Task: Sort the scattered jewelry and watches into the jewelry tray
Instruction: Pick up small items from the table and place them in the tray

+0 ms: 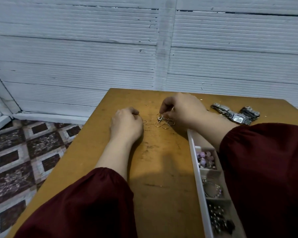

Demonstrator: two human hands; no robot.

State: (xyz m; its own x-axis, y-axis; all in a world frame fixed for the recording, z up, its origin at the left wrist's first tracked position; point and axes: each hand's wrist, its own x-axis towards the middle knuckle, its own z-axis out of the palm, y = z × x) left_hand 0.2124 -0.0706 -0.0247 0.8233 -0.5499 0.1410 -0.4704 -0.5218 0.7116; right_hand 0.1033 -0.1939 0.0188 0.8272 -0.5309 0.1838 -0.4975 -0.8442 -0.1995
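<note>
From the head camera, I take the jewelry tray [197,169] as my reference: it runs along the right side of the surface [162,169], and the right sleeve [265,177] covers much of it. Its near compartments hold pink beads [206,159], a bracelet [212,188] and dark beads [218,219]. Just past the tray's far end and to its left lie the thin rings [163,125], close together, with one more ring [144,122] further left again. My right hand [182,109] is over that cluster, thumb and fingertips pinched on a small silver piece [160,117] that touches or tangles with the rings; I cannot tell which. My left hand [126,124] rests beside the lone ring with its fingers curled under, and their tips are hidden, so I cannot say whether it holds anything. The watches [237,115] lie past the tray's far end to the right, not yet sorted. I judge the step is lifting the silver piece free. I would raise it slowly and straight up, check no ring hangs from it, steady the rings with the left hand if they drag, then carry it low to the tray's far compartment
</note>
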